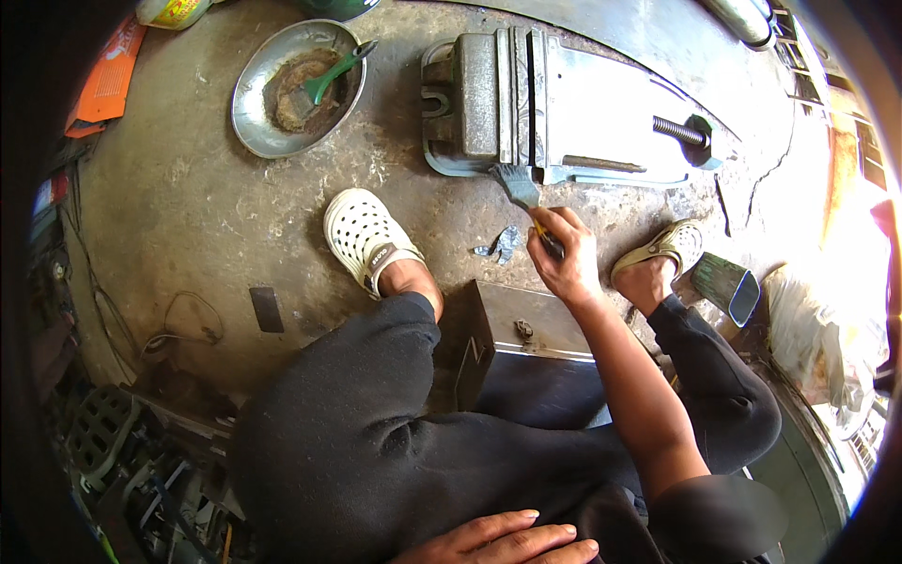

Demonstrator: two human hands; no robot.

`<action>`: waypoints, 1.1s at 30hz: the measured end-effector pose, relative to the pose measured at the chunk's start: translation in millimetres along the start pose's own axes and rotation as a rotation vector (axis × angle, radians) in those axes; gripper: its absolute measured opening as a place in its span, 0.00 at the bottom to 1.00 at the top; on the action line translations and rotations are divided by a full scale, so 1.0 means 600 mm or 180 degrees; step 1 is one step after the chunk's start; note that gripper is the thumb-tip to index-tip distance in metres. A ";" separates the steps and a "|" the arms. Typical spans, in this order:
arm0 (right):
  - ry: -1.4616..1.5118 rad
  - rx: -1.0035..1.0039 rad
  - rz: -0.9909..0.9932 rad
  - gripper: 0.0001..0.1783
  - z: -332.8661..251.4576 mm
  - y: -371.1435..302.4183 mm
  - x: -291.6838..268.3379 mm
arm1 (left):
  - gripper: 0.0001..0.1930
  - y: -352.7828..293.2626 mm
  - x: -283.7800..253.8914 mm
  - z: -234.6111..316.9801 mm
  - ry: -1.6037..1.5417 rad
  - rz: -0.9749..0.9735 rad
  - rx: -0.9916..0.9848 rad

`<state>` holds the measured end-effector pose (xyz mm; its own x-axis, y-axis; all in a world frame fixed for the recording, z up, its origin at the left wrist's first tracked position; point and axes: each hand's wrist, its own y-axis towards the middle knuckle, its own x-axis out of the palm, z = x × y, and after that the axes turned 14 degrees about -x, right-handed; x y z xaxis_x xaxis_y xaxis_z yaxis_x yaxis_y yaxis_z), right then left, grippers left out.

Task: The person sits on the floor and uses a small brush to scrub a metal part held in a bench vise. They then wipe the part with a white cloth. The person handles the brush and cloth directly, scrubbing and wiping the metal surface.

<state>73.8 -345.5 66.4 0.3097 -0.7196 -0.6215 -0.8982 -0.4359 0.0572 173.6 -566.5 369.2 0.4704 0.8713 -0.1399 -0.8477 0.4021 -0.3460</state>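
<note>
My right hand [567,256] grips a paint brush [518,185] by its handle. Its bristles touch or hang just beside the near edge of a grey metal machine vise [477,99], which lies on the floor ahead of me. A threaded screw [678,130] sticks out toward the vise's right end. My left hand [512,543] rests with fingers stretched out on my dark trousers at the lower edge, holding nothing. Left of the vise stands an oval metal bowl [249,101] with brownish residue inside, and a green-handled brush [329,79] leans in it.
A crumpled grey scrap [505,244] lies between my feet, near a metal box [531,315]. To the right are a green rectangular tube [726,286] and a plastic bag [808,320]. A dark flat piece [266,309] and a thin cable [193,329] lie left.
</note>
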 end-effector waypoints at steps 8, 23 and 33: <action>0.0054 0.0179 -0.0176 0.14 -0.038 -0.001 -0.006 | 0.18 -0.009 0.010 -0.008 -0.0004 0.0227 0.0123; -0.0005 -0.0080 -0.0301 0.13 -0.091 0.105 0.115 | 0.21 -0.042 -0.011 -0.029 -0.0268 0.0451 0.0138; -0.0177 -0.0414 -0.0232 0.17 -0.101 0.112 0.154 | 0.21 -0.056 -0.011 -0.035 -0.0403 0.0634 0.0146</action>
<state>61.3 -473.9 60.1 0.3514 -0.6542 -0.6697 -0.8248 -0.5547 0.1090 204.1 -591.6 362.0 0.2606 0.9619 -0.0827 -0.9323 0.2285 -0.2803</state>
